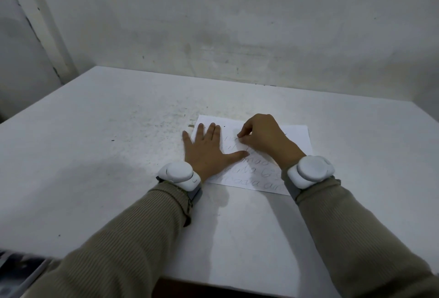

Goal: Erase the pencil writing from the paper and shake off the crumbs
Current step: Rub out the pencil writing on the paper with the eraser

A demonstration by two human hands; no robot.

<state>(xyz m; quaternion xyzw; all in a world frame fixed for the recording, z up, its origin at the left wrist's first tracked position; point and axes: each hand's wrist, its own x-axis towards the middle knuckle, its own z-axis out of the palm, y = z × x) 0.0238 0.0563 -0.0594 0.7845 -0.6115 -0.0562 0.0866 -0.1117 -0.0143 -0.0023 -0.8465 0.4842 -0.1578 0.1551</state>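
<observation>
A white sheet of paper (298, 139) with lines of pencil writing lies on the white table (107, 155). My left hand (206, 153) rests flat on the paper's left edge, fingers spread, thumb stretched to the right. My right hand (261, 136) is over the upper middle of the sheet, its fingers curled and pinched together at the paper; what they hold is too small and hidden to make out. Pencil writing (259, 174) shows below my hands near the paper's front edge.
The table meets a stained grey wall (237, 24) at the back. Dark specks (166, 117) dot the tabletop left of the paper. A dark printed item (16, 267) sticks out at the front left corner. White bands sit on both wrists.
</observation>
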